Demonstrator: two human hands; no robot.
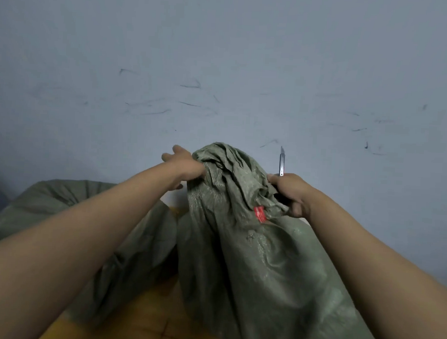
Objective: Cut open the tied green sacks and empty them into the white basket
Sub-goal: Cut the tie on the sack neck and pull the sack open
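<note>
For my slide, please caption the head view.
Both hands grip a green sack; the right holds a knife.

— Which sack is being worked on?
— The green sack (251,261) on the right; it is standing upright on the yellow floor (142,320), its crumpled neck bunching at the top, a red tag (260,214) hanging just under the gather.
— And the other?
— A second green sack (67,207) is lying slumped beside it on the left, touching it.
</note>
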